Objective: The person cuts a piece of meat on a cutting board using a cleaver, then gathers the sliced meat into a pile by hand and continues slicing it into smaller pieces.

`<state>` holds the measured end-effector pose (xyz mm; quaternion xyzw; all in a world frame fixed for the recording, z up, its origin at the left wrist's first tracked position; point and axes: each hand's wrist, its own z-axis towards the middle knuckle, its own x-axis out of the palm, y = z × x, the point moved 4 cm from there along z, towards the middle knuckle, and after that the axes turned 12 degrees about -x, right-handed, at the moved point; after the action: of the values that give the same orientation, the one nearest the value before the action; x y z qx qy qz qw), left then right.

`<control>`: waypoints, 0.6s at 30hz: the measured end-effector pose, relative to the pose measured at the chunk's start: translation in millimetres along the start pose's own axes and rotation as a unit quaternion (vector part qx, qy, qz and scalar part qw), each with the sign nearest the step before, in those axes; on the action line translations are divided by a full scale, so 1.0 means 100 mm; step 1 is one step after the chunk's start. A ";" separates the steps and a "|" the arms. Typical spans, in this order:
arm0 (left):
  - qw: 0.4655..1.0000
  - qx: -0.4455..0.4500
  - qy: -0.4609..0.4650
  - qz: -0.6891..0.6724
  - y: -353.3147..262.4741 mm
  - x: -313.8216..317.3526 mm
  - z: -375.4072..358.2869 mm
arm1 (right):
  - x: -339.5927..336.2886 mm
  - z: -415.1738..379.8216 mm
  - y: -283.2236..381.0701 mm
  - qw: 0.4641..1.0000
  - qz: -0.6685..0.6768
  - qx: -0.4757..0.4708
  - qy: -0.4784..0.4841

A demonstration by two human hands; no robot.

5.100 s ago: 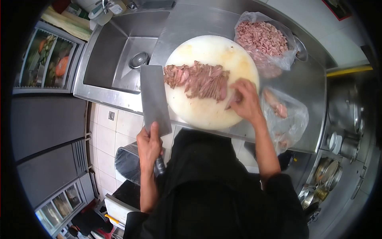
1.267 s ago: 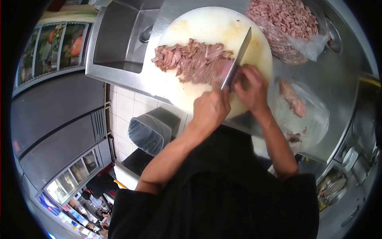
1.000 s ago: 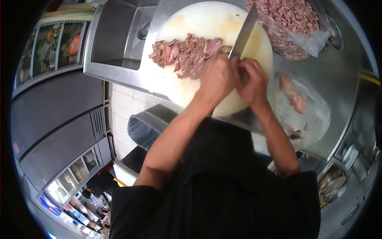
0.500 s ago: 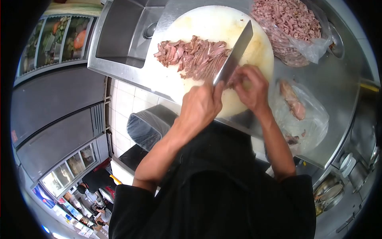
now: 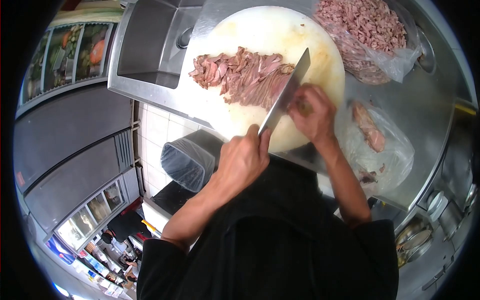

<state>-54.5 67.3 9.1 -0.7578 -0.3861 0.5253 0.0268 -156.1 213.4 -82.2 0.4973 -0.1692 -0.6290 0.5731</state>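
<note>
The round board (image 5: 280, 27) lies beyond my left fingers and under my right. Sliced meat (image 5: 250, 77) sits between them, farther out. My left hand (image 5: 244, 159) grips the knife (image 5: 286, 94); my right hand (image 5: 316, 114) curls beside its blade, contents unclear.

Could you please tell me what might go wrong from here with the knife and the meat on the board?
The knife in the left hand angles close beside the curled fingers of the right hand, so a slip could cut them. The sliced meat reaches nearly to the left edge of the round board, so a sideways push might send slices off.
</note>
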 end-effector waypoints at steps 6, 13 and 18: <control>0.999 0.031 -0.020 0.019 -0.08 0.07 0.20 | -0.01 0.02 0.00 1.000 -0.021 0.000 -0.008; 0.998 0.056 -0.019 -0.013 -0.14 0.09 0.36 | 0.04 0.00 -0.03 0.999 0.007 0.030 -0.027; 0.999 0.048 -0.009 -0.020 -0.14 0.12 0.47 | 0.05 0.03 -0.03 1.000 -0.002 0.015 -0.020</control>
<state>-98.8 67.4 -15.3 -0.7432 -0.3755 0.5493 0.0707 -159.1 209.0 -85.0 0.4933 -0.1889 -0.6373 0.5612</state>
